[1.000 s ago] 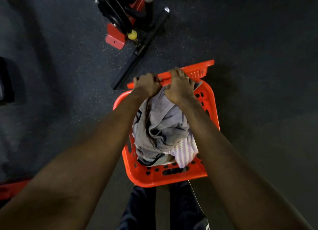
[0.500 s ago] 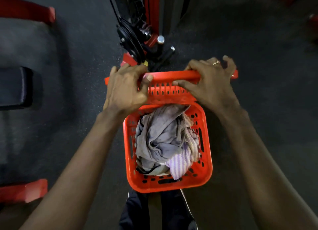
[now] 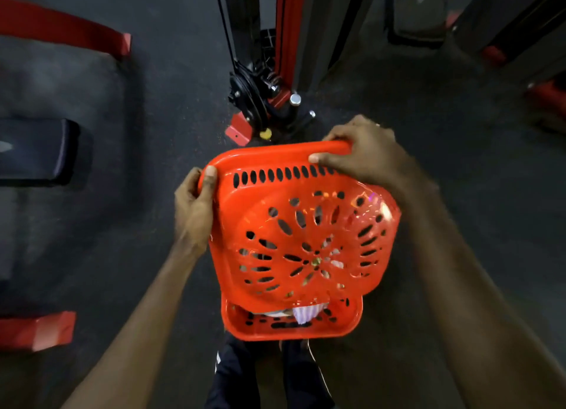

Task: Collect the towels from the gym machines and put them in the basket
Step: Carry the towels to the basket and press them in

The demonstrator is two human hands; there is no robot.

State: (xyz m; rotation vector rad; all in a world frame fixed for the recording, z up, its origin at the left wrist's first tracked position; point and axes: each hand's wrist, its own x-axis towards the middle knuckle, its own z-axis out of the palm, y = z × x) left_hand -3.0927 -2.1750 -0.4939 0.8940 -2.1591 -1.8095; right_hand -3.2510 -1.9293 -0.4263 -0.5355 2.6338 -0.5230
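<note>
Your left hand point(image 3: 193, 212) & right hand point(image 3: 364, 157) both grip the red lid point(image 3: 294, 224), tipped over the red basket point(image 3: 291, 329) on the dark floor point(image 3: 153, 133). A striped towel point(image 3: 306, 313) peeks out inside, near your legs point(image 3: 266, 375).

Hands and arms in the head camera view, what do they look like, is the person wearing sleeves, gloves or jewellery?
Both forearms are bare right up to the frame edge, with no sleeves in view and no gloves. The left hand shows no ring, watch or band. The right hand has a small pale glint on a far finger that may be a ring, though it is too blurred to confirm. Neither wrist carries anything.
</note>
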